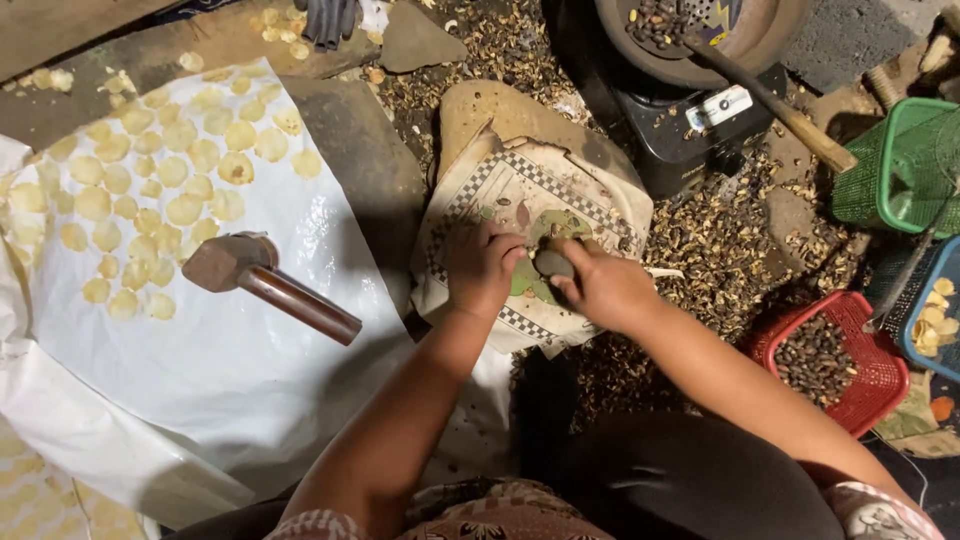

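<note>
My right hand (603, 287) grips a small dark grey stone (552, 263) and holds it against a patterned cloth (520, 190) that covers a flat block. My left hand (481, 267) rests on the same cloth just left of the stone, fingers curled down onto something small that I cannot make out. A wooden mallet (262, 280) with a dark red-brown handle lies to the left on a white sheet (250, 380).
Several flattened pale yellow discs (165, 170) are spread on the white sheet. A round pan of dark seeds (665, 25) sits on a black stove with a wooden stick. A red basket of seeds (835, 365), a green basket (900, 165) and a blue tray (935, 310) stand at right. Husks litter the ground.
</note>
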